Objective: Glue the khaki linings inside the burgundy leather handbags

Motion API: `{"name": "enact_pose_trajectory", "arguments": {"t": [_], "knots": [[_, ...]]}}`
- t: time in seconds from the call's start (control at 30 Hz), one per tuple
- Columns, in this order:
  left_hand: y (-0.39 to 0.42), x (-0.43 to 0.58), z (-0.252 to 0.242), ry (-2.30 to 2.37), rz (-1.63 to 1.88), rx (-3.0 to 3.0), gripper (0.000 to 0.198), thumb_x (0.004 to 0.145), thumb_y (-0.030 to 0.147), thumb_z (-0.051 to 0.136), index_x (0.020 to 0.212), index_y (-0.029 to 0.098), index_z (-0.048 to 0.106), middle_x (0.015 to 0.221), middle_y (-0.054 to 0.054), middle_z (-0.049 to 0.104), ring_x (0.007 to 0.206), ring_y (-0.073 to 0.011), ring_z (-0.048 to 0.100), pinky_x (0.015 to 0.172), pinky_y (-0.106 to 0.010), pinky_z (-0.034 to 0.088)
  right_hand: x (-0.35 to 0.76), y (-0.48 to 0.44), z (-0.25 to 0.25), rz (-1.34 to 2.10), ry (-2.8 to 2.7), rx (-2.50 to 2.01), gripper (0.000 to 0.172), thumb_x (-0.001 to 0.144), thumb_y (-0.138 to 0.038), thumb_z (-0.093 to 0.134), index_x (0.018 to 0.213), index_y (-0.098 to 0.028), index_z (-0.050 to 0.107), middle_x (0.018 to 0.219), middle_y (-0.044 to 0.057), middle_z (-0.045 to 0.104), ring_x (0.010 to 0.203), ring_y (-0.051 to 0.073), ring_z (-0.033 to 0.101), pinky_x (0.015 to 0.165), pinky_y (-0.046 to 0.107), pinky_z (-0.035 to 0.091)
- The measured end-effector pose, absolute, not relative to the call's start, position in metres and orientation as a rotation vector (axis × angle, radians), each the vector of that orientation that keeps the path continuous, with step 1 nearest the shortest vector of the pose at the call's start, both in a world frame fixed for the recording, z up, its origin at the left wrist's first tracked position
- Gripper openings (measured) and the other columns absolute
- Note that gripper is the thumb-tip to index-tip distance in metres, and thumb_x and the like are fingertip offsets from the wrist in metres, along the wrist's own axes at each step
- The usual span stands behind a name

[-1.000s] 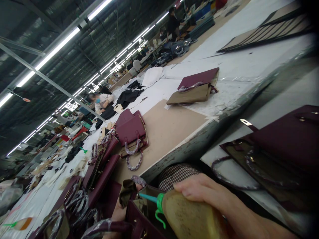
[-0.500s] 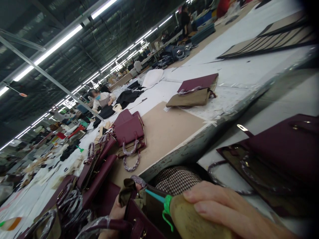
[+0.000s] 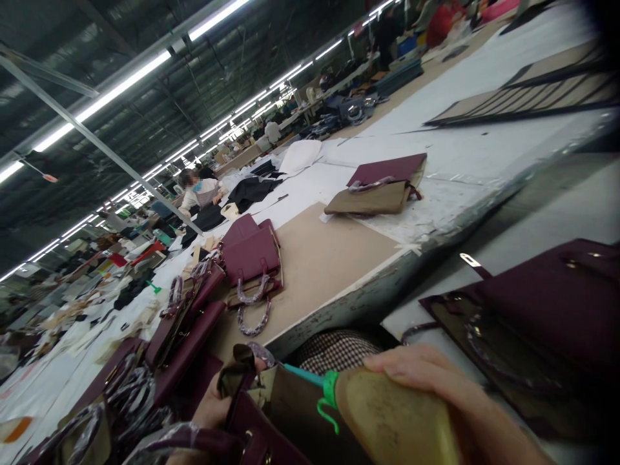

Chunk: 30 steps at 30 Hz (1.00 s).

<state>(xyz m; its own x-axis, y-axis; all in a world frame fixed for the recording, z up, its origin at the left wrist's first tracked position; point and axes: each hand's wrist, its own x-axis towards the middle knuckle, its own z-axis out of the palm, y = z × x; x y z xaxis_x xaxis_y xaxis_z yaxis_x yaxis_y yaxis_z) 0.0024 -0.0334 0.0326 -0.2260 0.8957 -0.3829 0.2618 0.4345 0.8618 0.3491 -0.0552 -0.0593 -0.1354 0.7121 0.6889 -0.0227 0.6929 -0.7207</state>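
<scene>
Dark red bag [image 3: 254, 423] shows more of its inside

The dark red bag sits low, between 6 and 7 o'clock from the middle of the view. The left hand [image 3: 210, 403], at 7 o'clock, has its grip on a fold of brown cloth [image 3: 235, 371] at the top of the bag. Compared with half a second ago, this hand and the fold are farther over toward 9 o'clock, and a bigger piece of the brown lining [image 3: 310, 407] shows.

The right hand [image 3: 431, 371], between 4 and 5 o'clock, has its grip around a big yellow squeeze bottle [image 3: 392, 413] with a green cap [image 3: 330, 389]. More of the bottle shows past that hand now. Its blue tip [image 3: 305, 374] points to 10 o'clock, by the open edge of the bag. Next to a second ago, the tip is a bit higher and farther from the fold. I can't tell if it touches the bag. With the fold pulled away, the tip likely has more room at that edge.

Between 8 and 9 o'clock, another red bag [image 3: 256, 252] lies on the bench [image 3: 334, 248] and has hardly moved.
</scene>
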Motion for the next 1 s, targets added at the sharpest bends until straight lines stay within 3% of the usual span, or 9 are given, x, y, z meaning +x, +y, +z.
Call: {"name": "enact_pose_trajectory", "arguments": {"t": [0.1,0.2,0.33,0.53,0.63,0.83,1.0], "knots": [[-0.024,-0.005,0.045,1.697,0.780,1.020,0.036,0.043,0.029,0.103,0.057,0.018,0.072,0.058,-0.002,0.070,0.065,-0.0228,0.069,0.063,-0.028,0.056,0.352,-0.055,-0.056,0.742,-1.516,-0.578,0.068,0.093,-0.064,0.069,0.151,-0.037,0.044,0.128,0.008,0.066,0.109,0.033,0.071,0.091,0.036,0.065],[-0.016,-0.003,0.044,1.532,0.593,1.028,0.028,0.052,0.025,0.097,0.070,0.013,0.080,0.060,-0.001,0.068,0.056,-0.0146,0.061,0.055,-0.022,0.047,0.360,-0.058,-0.053,0.804,-1.518,-0.701,0.069,0.089,-0.045,0.079,0.149,-0.038,0.044,0.123,0.008,0.068,0.105,0.033,0.072,0.080,0.034,0.066],[-0.009,0.014,0.019,1.390,0.397,1.009,0.032,0.057,0.025,0.088,0.085,0.011,0.083,0.070,-0.004,0.073,0.065,-0.0183,0.066,0.064,-0.024,0.052,0.370,-0.061,-0.061,0.917,-1.666,-0.839,0.068,0.087,-0.029,0.074,0.148,-0.035,0.044,0.126,0.009,0.068,0.104,0.032,0.073,0.080,0.035,0.066],[-0.003,0.022,-0.023,1.409,0.391,1.012,0.013,0.066,0.023,0.078,0.079,0.018,0.075,0.074,-0.002,0.073,0.077,-0.0243,0.068,0.072,-0.029,0.054,0.374,-0.054,-0.077,0.923,-1.825,-0.874,0.075,0.078,-0.009,0.067,0.145,-0.035,0.044,0.124,0.006,0.069,0.107,0.027,0.072,0.089,0.035,0.062],[0.001,0.016,-0.034,1.399,0.407,1.019,0.018,0.064,0.025,0.079,0.080,0.020,0.074,0.075,-0.001,0.071,0.078,-0.0243,0.065,0.071,-0.029,0.052,0.372,-0.045,-0.082,0.942,-1.803,-0.889,0.076,0.075,-0.006,0.066,0.143,-0.032,0.047,0.122,0.008,0.069,0.107,0.029,0.071,0.089,0.038,0.061],[0.005,0.009,-0.046,1.418,0.356,1.078,0.013,0.061,0.021,0.073,0.072,0.020,0.067,0.068,0.004,0.062,0.062,-0.0157,0.047,0.058,-0.025,0.040,0.366,-0.026,-0.086,0.973,-1.839,-0.842,0.073,0.075,-0.004,0.065,0.141,-0.030,0.049,0.117,0.006,0.067,0.103,0.027,0.068,0.089,0.039,0.058],[0.003,0.010,-0.044,1.411,0.377,1.065,0.013,0.063,0.021,0.076,0.072,0.021,0.067,0.075,0.001,0.067,0.071,-0.0201,0.057,0.066,-0.027,0.048,0.367,-0.016,-0.081,0.947,-1.931,-0.828,0.069,0.080,-0.006,0.065,0.143,-0.028,0.046,0.123,0.010,0.066,0.106,0.029,0.067,0.089,0.041,0.058]]}}
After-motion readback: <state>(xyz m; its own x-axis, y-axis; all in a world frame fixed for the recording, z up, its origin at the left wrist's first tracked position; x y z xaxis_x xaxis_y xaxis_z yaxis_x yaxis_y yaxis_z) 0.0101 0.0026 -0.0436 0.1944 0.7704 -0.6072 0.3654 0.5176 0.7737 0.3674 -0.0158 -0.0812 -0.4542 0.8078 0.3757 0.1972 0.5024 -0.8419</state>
